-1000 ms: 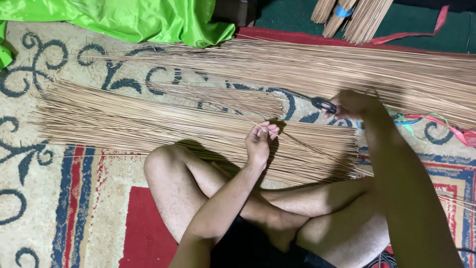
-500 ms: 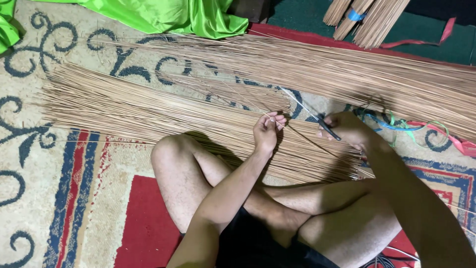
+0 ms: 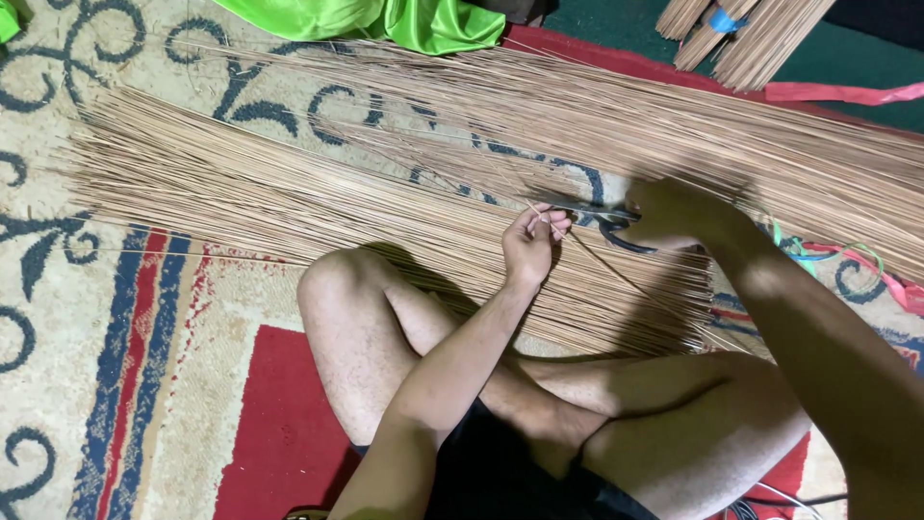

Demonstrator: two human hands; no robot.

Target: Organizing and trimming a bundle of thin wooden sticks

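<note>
My left hand [image 3: 532, 241] pinches a single thin tan stick [image 3: 616, 274] above a wide spread of long tan sticks [image 3: 289, 193] on the carpet. My right hand [image 3: 679, 214] grips a pair of dark-handled scissors [image 3: 587, 210] whose blades point left, close to my left fingertips. The stick runs down to the right from my left fingers, under the scissors. I sit cross-legged, my bare knee [image 3: 332, 289] just in front of the near pile.
A second layer of sticks [image 3: 674, 125] lies farther back. Tied stick bundles [image 3: 741, 34] rest at the top right by a red ribbon [image 3: 847, 93]. Green cloth [image 3: 385, 19] lies at the top. Coloured strings [image 3: 828, 255] trail at the right on the patterned carpet [image 3: 115, 337].
My right hand has brought the scissors left, closer to my left fingers. My left hand has stayed pinched on the stick. The view has shifted slightly.
</note>
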